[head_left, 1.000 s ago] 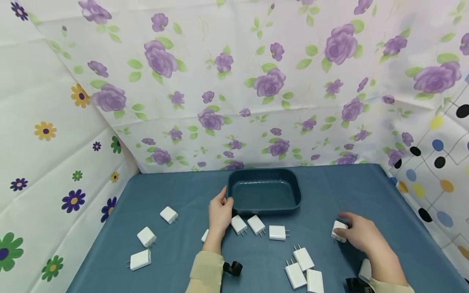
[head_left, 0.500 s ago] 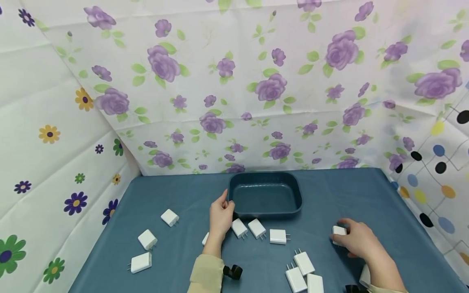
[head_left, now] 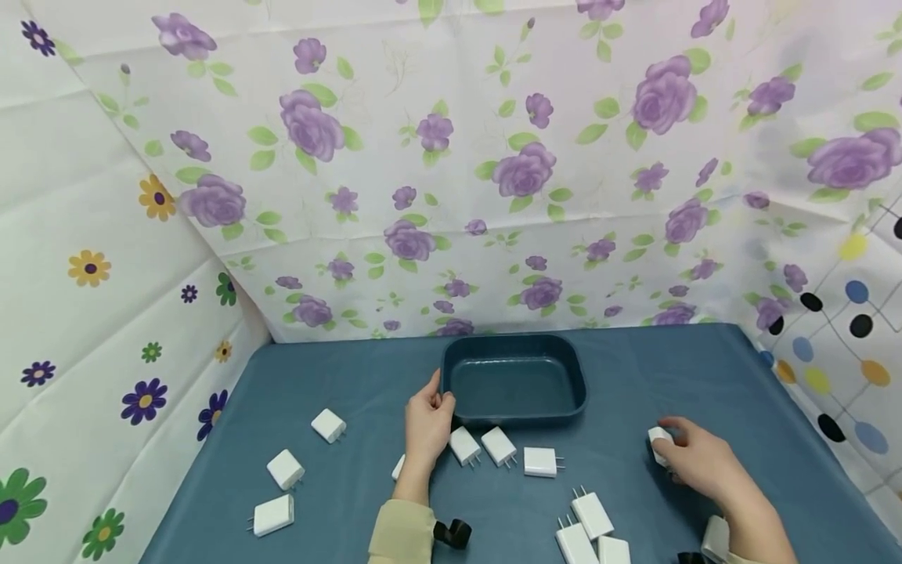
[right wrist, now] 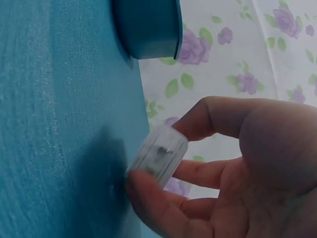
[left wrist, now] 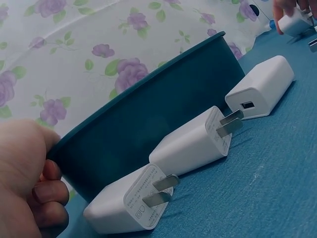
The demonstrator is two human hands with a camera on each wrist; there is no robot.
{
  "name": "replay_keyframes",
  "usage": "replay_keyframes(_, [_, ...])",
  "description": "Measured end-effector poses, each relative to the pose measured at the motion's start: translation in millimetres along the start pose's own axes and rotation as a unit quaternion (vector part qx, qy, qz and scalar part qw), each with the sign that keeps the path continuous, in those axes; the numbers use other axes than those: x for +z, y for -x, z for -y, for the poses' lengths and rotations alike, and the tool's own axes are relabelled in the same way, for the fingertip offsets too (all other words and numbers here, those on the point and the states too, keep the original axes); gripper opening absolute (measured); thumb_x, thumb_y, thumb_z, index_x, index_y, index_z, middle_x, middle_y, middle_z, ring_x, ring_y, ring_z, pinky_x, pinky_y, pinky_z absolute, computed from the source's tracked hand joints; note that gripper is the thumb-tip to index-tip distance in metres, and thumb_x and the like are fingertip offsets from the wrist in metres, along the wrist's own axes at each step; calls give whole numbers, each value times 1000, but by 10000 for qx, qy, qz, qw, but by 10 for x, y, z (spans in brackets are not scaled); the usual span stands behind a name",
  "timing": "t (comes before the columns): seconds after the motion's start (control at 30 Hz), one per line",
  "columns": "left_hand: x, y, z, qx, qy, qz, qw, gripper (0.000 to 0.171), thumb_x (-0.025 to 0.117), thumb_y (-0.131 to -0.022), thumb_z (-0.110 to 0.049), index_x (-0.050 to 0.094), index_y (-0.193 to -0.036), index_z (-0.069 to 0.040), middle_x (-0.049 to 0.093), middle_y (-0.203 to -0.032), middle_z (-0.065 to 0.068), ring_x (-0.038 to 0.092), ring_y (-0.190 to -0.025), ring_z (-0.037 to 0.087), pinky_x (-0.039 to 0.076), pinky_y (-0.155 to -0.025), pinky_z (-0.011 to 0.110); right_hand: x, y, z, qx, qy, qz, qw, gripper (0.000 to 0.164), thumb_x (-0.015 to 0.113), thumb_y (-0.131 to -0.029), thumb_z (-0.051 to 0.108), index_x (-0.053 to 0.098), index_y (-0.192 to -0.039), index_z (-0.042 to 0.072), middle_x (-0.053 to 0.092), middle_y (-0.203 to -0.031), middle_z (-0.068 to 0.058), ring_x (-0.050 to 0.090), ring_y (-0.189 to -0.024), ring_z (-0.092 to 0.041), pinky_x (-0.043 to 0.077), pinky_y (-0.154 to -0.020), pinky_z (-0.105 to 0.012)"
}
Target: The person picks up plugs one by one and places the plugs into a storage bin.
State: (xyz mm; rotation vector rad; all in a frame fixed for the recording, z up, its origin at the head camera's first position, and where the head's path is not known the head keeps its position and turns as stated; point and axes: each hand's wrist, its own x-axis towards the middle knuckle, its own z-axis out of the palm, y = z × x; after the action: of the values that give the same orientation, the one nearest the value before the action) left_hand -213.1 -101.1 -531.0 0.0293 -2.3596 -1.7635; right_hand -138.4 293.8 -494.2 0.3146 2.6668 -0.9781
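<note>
Pinching a white plug (right wrist: 161, 151) in the right hand (head_left: 705, 462), around four o'clock from the blue tray (head_left: 514, 384). Gripping the tray's rim with the left hand (head_left: 428, 427) at about eight o'clock.

Purple-rose backdrop (head_left: 451, 180) behind a blue tabletop (head_left: 507, 509), with daisy-print cloth (head_left: 106, 329) left and dotted cloth (head_left: 838, 345) right.

We count twelve white chargers (head_left: 285, 470), one tray (head_left: 517, 384), one left hand (head_left: 428, 423) and one right hand (head_left: 701, 456).
We see three chargers at the left, three at the tray's near side, three grouped nearer, right of centre, one in the right hand and one partly behind each forearm (head_left: 412, 482).
</note>
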Motion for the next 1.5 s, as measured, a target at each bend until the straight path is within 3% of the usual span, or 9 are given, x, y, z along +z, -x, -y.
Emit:
replay_keyframes(0.17, [-12, -4, -14, 89, -39, -19, 10000, 52, 54, -97, -10, 46, -148, -7, 32, -51, -3, 26, -41, 12, 23, -47, 28, -15, 42, 96, -235, -625, 58, 9978, 60, 49, -101, 35, 38, -149, 0, 54, -128, -32, 66, -81, -20, 57, -70, -42])
replay_keyframes(0.3, [-28, -23, -25, 89, -168, -129, 9997, 52, 56, -96, -8, 47, -147, -6, 32, -50, -3, 26, -41, 11, 24, -48, 29, 42, 68, 279, -612, -1266, -14, 9901, 61, 49, -103, 41, 35, -153, 7, 50, -133, -28, 64, -96, -26, 58, -77, -43])
replay_keyframes(0.43, [-22, -24, -50, 180, -329, -203, 9991, 52, 56, -96, -7, 46, -147, -5, 33, -50, -4, 27, -41, 11, 23, -46, 29, 160, 32, 534, -1065, -1885, -119, 9762, 54, 49, -105, 35, 39, -151, 10, 48, -137, -25, 59, -107, -30, 58, -79, -40])
replay_keyframes(0.63, [-15, -29, -60, 203, -467, -198, 9985, 52, 54, -96, -6, 45, -148, -7, 32, -49, -4, 27, -40, 11, 23, -45, 27, 452, -142, 1011, -1758, -2268, -132, 9578, 45, 52, -104, 30, 47, -145, 12, 52, -131, -22, 58, -104, -31, 59, -78, -39])
replay_keyframes(0.73, [-9, -26, -55, 122, -486, -127, 9987, 52, 53, -97, -6, 44, -149, -8, 32, -49, -4, 27, -40, 12, 23, -44, 27, 598, -270, 1245, -1849, -2399, -27, 9530, 46, 55, -103, 32, 49, -145, 15, 52, -128, -19, 60, -104, -28, 58, -79, -37])
replay_keyframes(0.93, [33, -24, -58, 50, -386, 63, 9992, 53, 52, -99, -9, 42, -150, -10, 34, -49, -4, 28, -41, 13, 24, -45, 27, 810, -469, 1577, -1701, -2277, -76, 9587, 45, 58, -100, 33, 51, -143, 20, 55, -125, -14, 66, -94, -22, 59, -77, -37])
replay_keyframes(1.1, [57, -25, -40, 34, -425, 53, 9991, 53, 52, -98, -9, 42, -150, -11, 35, -48, -4, 29, -40, 13, 25, -44, 27, 973, -630, 1711, -1602, -2089, -51, 9647, 47, 59, -99, 32, 51, -144, 20, 56, -121, -13, 68, -81, -19, 58, -76, -38])
replay_keyframes(1.27, [47, -27, -23, 21, -419, -51, 9991, 53, 53, -97, -8, 43, -149, -10, 35, -48, -4, 31, -40, 13, 26, -43, 27, 1137, -763, 1862, -1511, -1920, -21, 9697, 47, 61, -98, 31, 52, -143, 19, 56, -119, -13, 68, -78, -18, 58, -74, -40])
replay_keyframes(1.5, [5, -23, -31, -12, -439, 31, 9990, 54, 53, -98, -7, 41, -151, -11, 37, -48, -3, 31, -40, 14, 26, -42, 27, 1354, -887, 2064, -1258, -968, -279, 9869, 46, 59, -98, 32, 53, -141, 15, 63, -112, -11, 63, -75, -18, 54, -66, -38])
